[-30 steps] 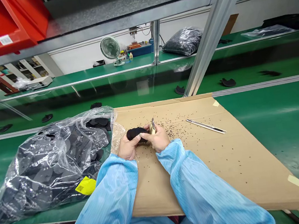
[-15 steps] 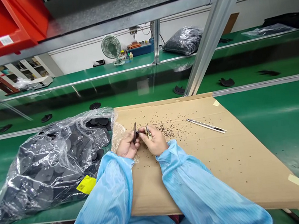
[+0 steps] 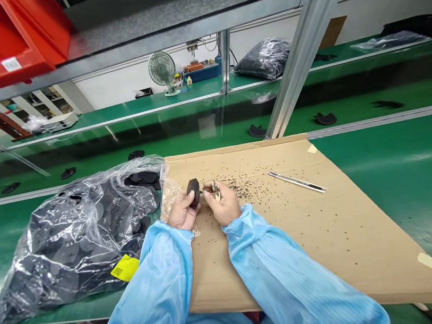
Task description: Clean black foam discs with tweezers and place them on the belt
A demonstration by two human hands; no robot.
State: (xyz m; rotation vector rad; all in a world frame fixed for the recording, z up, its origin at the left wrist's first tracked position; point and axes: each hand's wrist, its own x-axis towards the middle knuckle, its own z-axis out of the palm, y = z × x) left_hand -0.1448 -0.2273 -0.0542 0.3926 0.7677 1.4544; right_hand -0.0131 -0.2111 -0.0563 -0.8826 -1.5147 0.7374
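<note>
My left hand [image 3: 183,213] grips a flat, rounded black plastic piece [image 3: 193,192] between thumb and fingers, its broad face partly turned toward me. Close to its right edge, my right hand [image 3: 224,204] is closed around a small metal tool with a pale yellow part [image 3: 216,191]; its exact kind is too small to tell. The right fingertips are at the edge of the black piece, and whether they touch it I cannot tell. Both hands are above a cardboard sheet [image 3: 278,260]. Tiny black bits [image 3: 239,186] lie scattered over it, thickest just right of my right hand.
A clear plastic bag [image 3: 59,248] full of similar black pieces lies at the left, its mouth near the cardboard. On the right of the sheet rests a slim white and dark tool [image 3: 298,182]. A metal post [image 3: 298,59] rises behind; black parts [image 3: 325,118] sit on the green belt.
The black piece has turned in my left hand, from nearly edge-on to showing more of its face. My right hand has shifted only slightly, still holding the metal tool.
</note>
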